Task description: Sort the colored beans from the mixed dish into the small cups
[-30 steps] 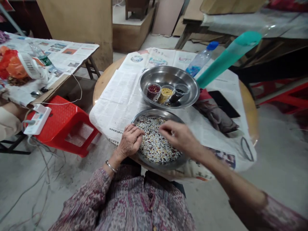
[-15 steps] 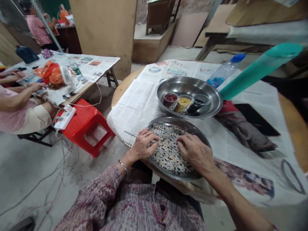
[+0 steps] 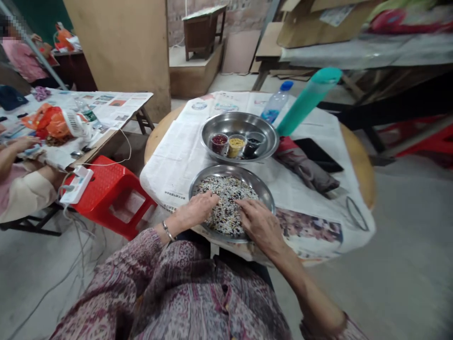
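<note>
A steel basin near the table's front edge holds a layer of mixed beads or grains, white, black, yellow and dark red. Over its left side is my left hand, fingers closed in a pinch at the mix. My right hand reaches over the right rim, thumb and fingertips also pressed together at the mix. Anything in either pinch is too small to make out. Just behind sits a second steel basin with three clear cups: dark red bits, yellow bits, black bits.
Newspaper covers the round table. To the right are a water bottle, a green tube-like object, a grey-red cloth item and a black flat item. A red stool with a power strip stands left, near seated people.
The view has swung to the right, so the table sits further left in it. Both hands stay at the mix; their fingers are now drawn into tighter pinches.
</note>
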Available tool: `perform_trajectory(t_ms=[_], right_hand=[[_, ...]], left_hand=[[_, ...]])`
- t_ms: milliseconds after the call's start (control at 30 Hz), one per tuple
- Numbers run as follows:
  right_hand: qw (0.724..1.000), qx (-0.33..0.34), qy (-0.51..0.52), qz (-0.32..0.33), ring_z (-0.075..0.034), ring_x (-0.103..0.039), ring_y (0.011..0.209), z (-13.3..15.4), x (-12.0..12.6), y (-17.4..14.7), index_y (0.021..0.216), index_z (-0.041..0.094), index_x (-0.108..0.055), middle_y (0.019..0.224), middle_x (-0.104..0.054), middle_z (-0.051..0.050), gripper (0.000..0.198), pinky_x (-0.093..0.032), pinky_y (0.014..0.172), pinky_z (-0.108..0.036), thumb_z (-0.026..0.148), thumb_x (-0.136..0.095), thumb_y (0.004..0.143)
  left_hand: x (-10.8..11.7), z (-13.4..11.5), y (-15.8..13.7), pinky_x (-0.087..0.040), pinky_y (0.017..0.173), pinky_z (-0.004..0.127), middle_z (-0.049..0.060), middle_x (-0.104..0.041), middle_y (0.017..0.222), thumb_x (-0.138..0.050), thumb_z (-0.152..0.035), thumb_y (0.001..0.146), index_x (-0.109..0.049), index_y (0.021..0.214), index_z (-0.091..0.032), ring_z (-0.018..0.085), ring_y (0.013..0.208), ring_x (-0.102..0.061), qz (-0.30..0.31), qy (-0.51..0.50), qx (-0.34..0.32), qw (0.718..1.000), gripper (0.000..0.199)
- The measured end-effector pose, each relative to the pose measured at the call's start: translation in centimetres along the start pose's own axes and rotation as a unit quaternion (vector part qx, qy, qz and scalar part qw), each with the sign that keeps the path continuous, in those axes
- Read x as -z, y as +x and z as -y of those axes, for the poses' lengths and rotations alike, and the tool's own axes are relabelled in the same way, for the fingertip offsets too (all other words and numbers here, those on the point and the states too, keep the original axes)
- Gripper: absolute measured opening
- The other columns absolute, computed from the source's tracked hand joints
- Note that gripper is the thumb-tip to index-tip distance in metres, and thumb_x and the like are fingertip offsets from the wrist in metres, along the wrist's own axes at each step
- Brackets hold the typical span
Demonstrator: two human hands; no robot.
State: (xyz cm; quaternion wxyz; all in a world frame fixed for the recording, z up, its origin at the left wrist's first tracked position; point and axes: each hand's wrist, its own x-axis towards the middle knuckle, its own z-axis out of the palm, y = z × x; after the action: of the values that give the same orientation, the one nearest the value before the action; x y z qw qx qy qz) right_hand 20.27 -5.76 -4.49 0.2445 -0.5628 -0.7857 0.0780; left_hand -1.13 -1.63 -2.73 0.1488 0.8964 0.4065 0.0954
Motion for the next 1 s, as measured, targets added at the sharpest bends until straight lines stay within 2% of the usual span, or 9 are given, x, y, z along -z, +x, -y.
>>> perform_trajectory(t_ms=[200,300,367,433,533,700,800,933,1000], right_hand=[[0.995,-0.060,0.032,-0.079,-0.028,-0.063,0.112,-0.4,-0.3,-1.7,0.116,0.024,-0.067,0.118,-0.069,-0.013,0.039,-0.050,0.100,-0.047,0.015,-0.037,0.092],[0.979,-0.076,0.079,-0.170,-0.026,-0.064,0.109,-0.4,-1.5,-1.9,0.113,0.023,-0.068,0.112,-0.070,-0.013,0.038,-0.052,0.097,-0.047,0.016,-0.036,0.093],[0.969,-0.073,0.094,-0.218,-0.026,-0.065,0.104,-0.4,-2.2,-1.8,0.110,0.021,-0.069,0.108,-0.072,-0.012,0.034,-0.053,0.094,-0.047,0.017,-0.039,0.093],[0.963,-0.065,0.100,-0.243,-0.025,-0.065,0.100,-0.5,-2.7,-1.8,0.107,0.020,-0.070,0.105,-0.072,-0.011,0.031,-0.053,0.092,-0.045,0.018,-0.042,0.093],[0.957,-0.043,0.107,-0.267,-0.022,-0.066,0.097,-0.6,-2.9,-1.9,0.103,0.020,-0.071,0.100,-0.073,-0.009,0.026,-0.053,0.089,-0.041,0.017,-0.047,0.093],[0.962,-0.028,0.069,-0.261,-0.021,-0.064,0.091,-0.4,-2.5,-1.9,0.096,0.020,-0.071,0.093,-0.074,-0.006,0.021,-0.051,0.087,-0.039,0.013,-0.051,0.090],[0.974,-0.030,0.022,-0.223,-0.023,-0.061,0.094,-0.2,-2.4,-1.8,0.096,0.018,-0.071,0.096,-0.073,-0.008,0.020,-0.050,0.089,-0.040,0.014,-0.053,0.089],[0.972,-0.035,0.008,-0.231,-0.024,-0.059,0.101,-0.3,-2.4,-1.8,0.104,0.016,-0.070,0.104,-0.071,-0.011,0.023,-0.050,0.091,-0.042,0.015,-0.051,0.091],[0.970,-0.034,0.011,-0.239,-0.024,-0.060,0.102,-0.4,-2.5,-1.8,0.106,0.017,-0.069,0.105,-0.070,-0.011,0.024,-0.050,0.092,-0.042,0.015,-0.050,0.092]], left_hand=[[-0.8,-2.2,0.5,-0.054,0.090,0.033,0.007,-0.059,0.109,-0.064,-0.018,0.089,-0.057,0.115,-0.019,0.021,0.099,-0.060,0.001,-0.062,-0.100,0.993,0.027],[-1.2,-3.2,1.9,-0.051,0.099,0.041,0.011,-0.053,0.127,-0.070,-0.029,0.087,-0.056,0.122,-0.018,0.028,0.117,-0.052,0.012,-0.006,-0.144,0.990,0.039],[-1.6,-3.2,3.2,-0.049,0.100,0.044,0.012,-0.051,0.130,-0.064,-0.027,0.091,-0.058,0.121,-0.019,0.029,0.120,-0.049,0.023,0.049,-0.149,0.987,0.031],[-1.9,-2.6,4.4,-0.049,0.098,0.038,0.011,-0.055,0.121,-0.052,-0.017,0.096,-0.060,0.116,-0.017,0.024,0.113,-0.053,0.043,0.071,-0.136,0.987,0.021],[-1.7,-1.1,5.5,-0.050,0.091,0.030,0.007,-0.060,0.106,-0.039,-0.004,0.095,-0.060,0.110,-0.015,0.018,0.099,-0.058,0.041,0.064,-0.086,0.993,0.028],[0.2,0.6,4.9,-0.048,0.099,0.032,0.006,-0.063,0.109,-0.037,0.002,0.091,-0.058,0.121,-0.017,0.017,0.107,-0.058,0.012,0.040,-0.032,0.999,0.041],[1.2,0.5,4.2,-0.044,0.107,0.040,0.009,-0.054,0.134,-0.053,-0.020,0.095,-0.052,0.131,-0.020,0.024,0.125,-0.048,-0.002,0.053,-0.011,0.999,0.036],[0.8,0.2,4.6,-0.039,0.109,0.056,0.017,-0.032,0.153,-0.078,-0.056,0.075,-0.040,0.145,-0.020,0.040,0.138,-0.032,0.013,0.079,0.045,0.996,0.088],[0.2,-0.1,5.5,-0.039,0.108,0.057,0.018,-0.034,0.151,-0.079,-0.059,0.073,-0.041,0.144,-0.019,0.041,0.136,-0.035,0.018,0.073,0.059,0.995,0.090]])
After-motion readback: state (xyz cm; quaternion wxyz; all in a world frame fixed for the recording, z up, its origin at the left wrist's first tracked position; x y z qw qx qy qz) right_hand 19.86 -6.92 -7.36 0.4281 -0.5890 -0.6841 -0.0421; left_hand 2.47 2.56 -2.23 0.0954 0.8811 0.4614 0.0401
